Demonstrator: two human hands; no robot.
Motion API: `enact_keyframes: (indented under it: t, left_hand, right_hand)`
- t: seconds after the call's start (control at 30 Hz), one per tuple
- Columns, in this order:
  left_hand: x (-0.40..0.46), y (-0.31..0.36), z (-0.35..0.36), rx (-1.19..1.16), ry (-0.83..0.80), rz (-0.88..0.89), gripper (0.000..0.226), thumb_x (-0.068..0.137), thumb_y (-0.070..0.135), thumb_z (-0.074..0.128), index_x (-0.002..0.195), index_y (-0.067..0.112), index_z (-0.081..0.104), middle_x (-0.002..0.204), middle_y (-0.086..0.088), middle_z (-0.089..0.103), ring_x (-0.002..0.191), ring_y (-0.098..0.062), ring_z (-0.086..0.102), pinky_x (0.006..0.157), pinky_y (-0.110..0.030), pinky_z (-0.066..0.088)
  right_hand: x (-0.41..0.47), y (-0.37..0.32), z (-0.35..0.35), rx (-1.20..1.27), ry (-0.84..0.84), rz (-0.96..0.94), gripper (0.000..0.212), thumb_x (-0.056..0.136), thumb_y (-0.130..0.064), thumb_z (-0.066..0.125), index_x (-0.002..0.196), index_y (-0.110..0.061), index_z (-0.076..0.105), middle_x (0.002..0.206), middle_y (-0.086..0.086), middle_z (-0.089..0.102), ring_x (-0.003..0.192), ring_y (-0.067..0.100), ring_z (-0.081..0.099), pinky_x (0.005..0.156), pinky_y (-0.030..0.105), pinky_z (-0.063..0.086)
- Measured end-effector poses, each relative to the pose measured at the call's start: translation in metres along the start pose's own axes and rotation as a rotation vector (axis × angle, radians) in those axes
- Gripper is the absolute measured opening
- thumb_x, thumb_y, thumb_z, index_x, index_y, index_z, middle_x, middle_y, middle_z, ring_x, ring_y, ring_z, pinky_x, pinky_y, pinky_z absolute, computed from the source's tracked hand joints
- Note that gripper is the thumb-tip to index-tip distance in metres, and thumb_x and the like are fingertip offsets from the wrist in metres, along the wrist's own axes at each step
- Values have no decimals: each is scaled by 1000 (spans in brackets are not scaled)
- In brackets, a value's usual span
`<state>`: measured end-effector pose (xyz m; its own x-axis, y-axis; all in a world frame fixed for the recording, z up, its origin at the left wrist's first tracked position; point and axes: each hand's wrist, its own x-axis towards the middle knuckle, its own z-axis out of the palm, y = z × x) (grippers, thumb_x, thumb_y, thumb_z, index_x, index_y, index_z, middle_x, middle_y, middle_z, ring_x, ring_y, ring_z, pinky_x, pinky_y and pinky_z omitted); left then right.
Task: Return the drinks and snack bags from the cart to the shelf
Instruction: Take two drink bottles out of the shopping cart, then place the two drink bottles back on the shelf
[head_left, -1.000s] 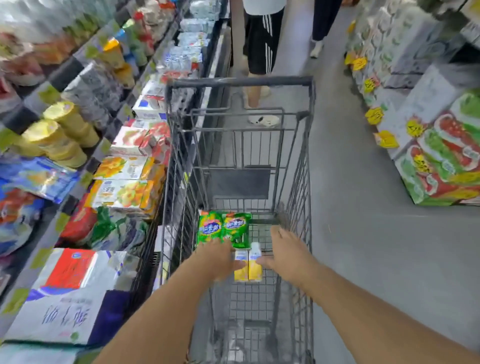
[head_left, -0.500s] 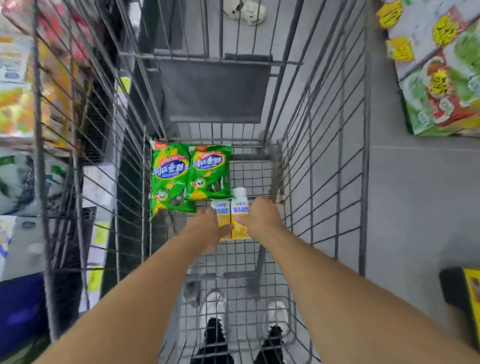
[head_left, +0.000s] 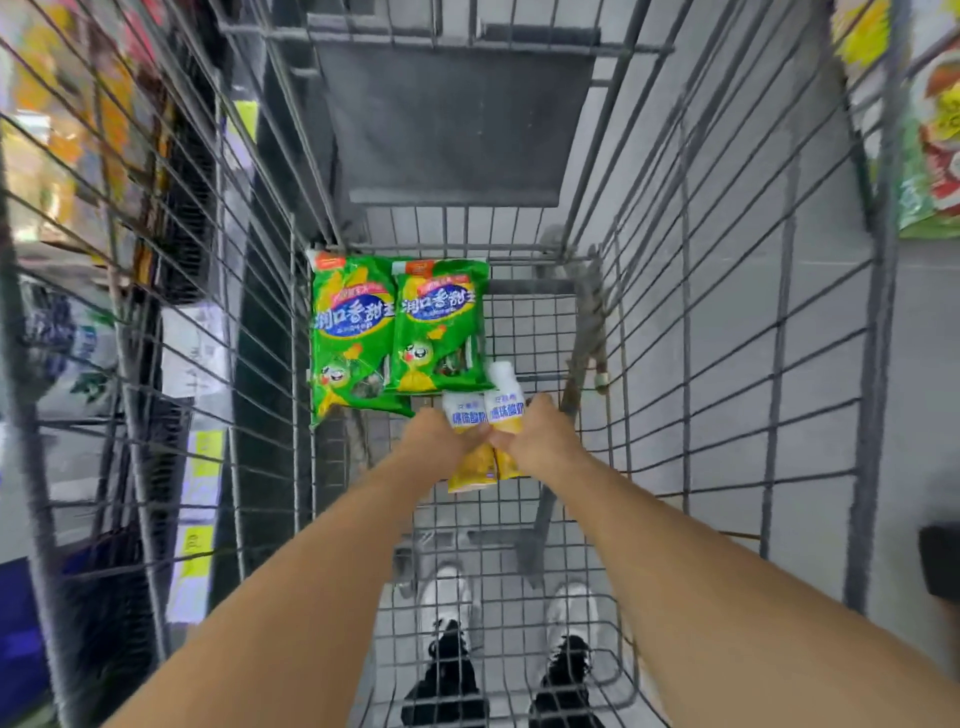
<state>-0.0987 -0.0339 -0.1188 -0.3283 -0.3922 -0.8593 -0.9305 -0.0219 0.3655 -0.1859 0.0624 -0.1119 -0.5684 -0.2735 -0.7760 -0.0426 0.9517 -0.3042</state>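
Two yellow-and-white drink bottles lie side by side on the floor of the wire cart (head_left: 727, 364). My left hand (head_left: 434, 441) is closed around the left bottle (head_left: 467, 467). My right hand (head_left: 540, 436) is closed around the right bottle (head_left: 506, 410), whose white cap points away from me. Just beyond them lie two green snack bags, one on the left (head_left: 350, 332) and one on the right (head_left: 441, 322), flat against the cart's far left corner.
The cart's grey folded child-seat flap (head_left: 452, 119) stands at the far end. Shelves with packaged goods (head_left: 62, 182) run along the left behind the cart wall. Stacked product boxes (head_left: 935, 130) sit at the right on the grey floor. My shoes (head_left: 447, 613) show under the cart.
The view has tipped down and closer into the cart. Both hands reached onto the two bottles and have closed around them; the snack bags have not moved.
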Motion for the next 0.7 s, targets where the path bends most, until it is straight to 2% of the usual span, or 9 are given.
enact_keyframes:
  t: [0.1, 0.17, 0.27, 0.37, 0.47, 0.5, 0.6, 0.63, 0.7]
  left_hand:
    - [-2, -9, 2, -144, -103, -72, 32, 90, 42, 69, 91, 11, 62, 91, -4, 67, 87, -23, 62, 75, -31, 48]
    - [-7, -13, 2, -225, -165, -110, 42, 82, 47, 75, 96, 10, 62, 91, -7, 71, 82, -19, 69, 75, -34, 57]
    - [-28, -19, 5, -290, -240, -168, 45, 81, 36, 80, 109, 5, 64, 87, -7, 74, 60, -12, 70, 52, -26, 54]
    - [-66, -25, 2, -307, -239, -179, 43, 79, 33, 83, 110, 8, 66, 99, -10, 76, 81, -21, 73, 66, -32, 58]
    - [-115, -14, -20, -325, -184, -119, 44, 75, 40, 84, 103, 11, 64, 100, -10, 75, 91, -25, 71, 70, -31, 56]
    - [-134, -7, -32, -325, -154, -96, 50, 71, 45, 85, 102, 12, 64, 100, -9, 74, 91, -23, 70, 72, -32, 57]
    - [-177, 3, -65, -340, -33, 1, 94, 42, 70, 87, 113, 14, 63, 106, -6, 73, 99, -25, 71, 85, -42, 59]
    - [-197, 10, -79, -385, -4, 23, 91, 45, 66, 88, 115, 15, 62, 107, -6, 73, 100, -26, 71, 85, -43, 59]
    - [-251, 23, -107, -477, 75, 77, 63, 62, 45, 90, 107, 14, 60, 104, -5, 73, 99, -26, 71, 88, -47, 58]
  right_hand:
    - [-4, 3, -6, -70, 38, -21, 68, 73, -44, 84, 118, -6, 51, 110, 8, 65, 102, 28, 65, 71, 32, 45]
    - [-13, 5, -12, -110, 11, -16, 67, 70, -47, 84, 114, -6, 53, 99, 5, 59, 102, 28, 65, 68, 30, 41]
    - [-42, 9, -19, -161, -73, -10, 57, 70, -45, 84, 105, -9, 56, 97, 5, 59, 95, 26, 63, 70, 33, 47]
    - [-81, 11, -31, -142, -114, 6, 53, 68, -40, 86, 105, -13, 58, 98, 2, 62, 92, 22, 65, 78, 37, 57]
    - [-120, -1, -62, -41, -112, -35, 57, 64, -40, 87, 107, -14, 59, 96, -1, 64, 83, 16, 65, 71, 32, 57]
    - [-132, -9, -77, 17, -114, -62, 58, 64, -37, 88, 109, -13, 59, 98, -1, 66, 81, 15, 66, 66, 30, 57]
    - [-176, -42, -126, 73, -111, -195, 55, 67, -27, 89, 109, -15, 56, 96, -1, 67, 77, 12, 65, 56, 23, 52]
    - [-192, -54, -143, 71, -106, -253, 50, 68, -23, 89, 104, -16, 55, 92, -2, 66, 74, 12, 63, 55, 21, 51]
    - [-228, -78, -172, 71, -103, -360, 45, 69, -16, 89, 98, -17, 55, 87, -2, 65, 68, 11, 61, 48, 14, 49]
